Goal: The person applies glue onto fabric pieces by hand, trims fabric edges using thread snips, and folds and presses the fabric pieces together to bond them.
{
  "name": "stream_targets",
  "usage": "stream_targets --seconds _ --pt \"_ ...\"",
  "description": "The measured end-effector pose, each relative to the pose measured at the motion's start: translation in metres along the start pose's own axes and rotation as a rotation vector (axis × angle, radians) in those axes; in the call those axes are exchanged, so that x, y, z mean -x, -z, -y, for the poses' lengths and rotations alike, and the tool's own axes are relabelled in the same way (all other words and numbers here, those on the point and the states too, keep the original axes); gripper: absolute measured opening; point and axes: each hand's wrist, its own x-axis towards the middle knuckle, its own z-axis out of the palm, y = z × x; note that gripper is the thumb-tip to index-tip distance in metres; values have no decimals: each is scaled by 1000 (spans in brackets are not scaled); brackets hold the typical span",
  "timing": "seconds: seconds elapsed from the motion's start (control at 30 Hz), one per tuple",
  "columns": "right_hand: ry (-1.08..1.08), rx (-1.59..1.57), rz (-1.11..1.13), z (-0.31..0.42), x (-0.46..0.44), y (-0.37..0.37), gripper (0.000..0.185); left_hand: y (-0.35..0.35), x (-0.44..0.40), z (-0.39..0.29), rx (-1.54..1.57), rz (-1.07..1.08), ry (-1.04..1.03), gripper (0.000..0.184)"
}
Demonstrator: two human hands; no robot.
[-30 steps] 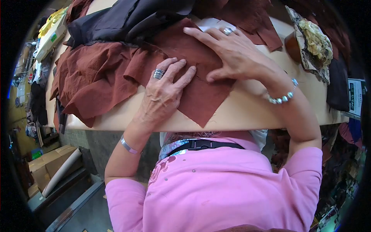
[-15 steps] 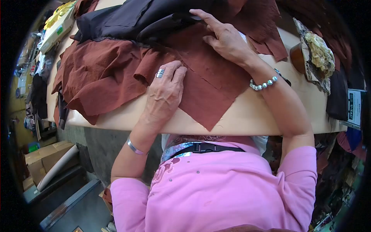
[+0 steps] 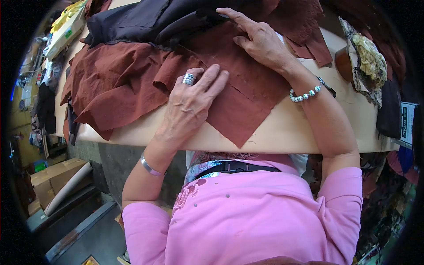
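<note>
In the head view, a reddish-brown cloth (image 3: 251, 104) lies on the desk (image 3: 304, 137), one corner pointing at the near edge, with crumpled brown fabric (image 3: 115, 84) towards the desk's left edge. The left hand (image 3: 187, 104) rests on the brown material, two fingers extended and slightly apart, another bent; its thumb is hidden. The right hand (image 3: 263, 44) is over the cloth's far part, index finger stretched to the black fabric (image 3: 128, 24), thumb apart, the others curled. Beyond the desk's right side, a white-and-dark label (image 3: 405, 123) appears to read "U-TAC"; its smaller print is illegible. A pale box (image 3: 66, 37) near the far left corner bears a green sticker (image 3: 68, 32), its marking too small to read.
</note>
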Motion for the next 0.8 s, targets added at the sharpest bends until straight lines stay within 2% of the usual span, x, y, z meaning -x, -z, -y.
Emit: stream_targets --seconds 0.13,0.23,0.33,0.37,0.43,0.53,0.8 --pt "39 -6 -8 -3 1 1 65 6 2 2 84 5 -36 44" --pt "-13 33 128 -1 -8 7 66 -5 7 13 231 -161 196 42" --pt "-126 71 147 16 -17 8 75 -15 8 23 197 -166 176 43" --pt "-75 78 114 13 -18 5 73 -15 7 23 152 -170 176 46" --pt "20 94 43 4 -22 -3 70 -5 -2 23 109 -99 118 47" --pt "48 -42 1 0 -22 -5 72 -5 -3 24 40 -30 106 49" --pt "-12 -86 71 11 -18 7 68 -2 -1 23 9 18 91 49"
